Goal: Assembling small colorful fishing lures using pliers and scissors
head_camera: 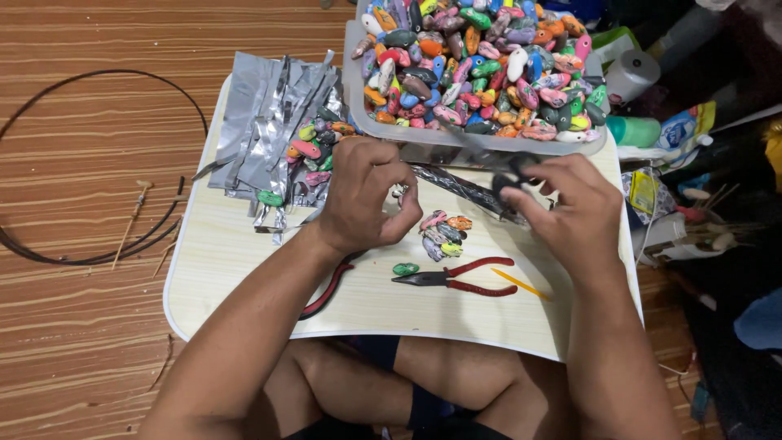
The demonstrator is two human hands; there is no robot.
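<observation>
At the bottom of the frame the person's crossed legs sit under a pale lap board [244, 277]. Just above its near edge, red-handled pliers [456, 279] lie at centre, a green bead [405, 268] touching their tip, with a small bead cluster [444, 231] beyond. The left hand [364, 195] curls, fingertips pinching something too small to tell. The right hand [562, 208] grips black scissors [513, 171] over a foil strip [456, 186]. Upper left lie foil sheets [265, 122]; top centre stands a clear tub [352, 81] heaped with colourful beads.
</observation>
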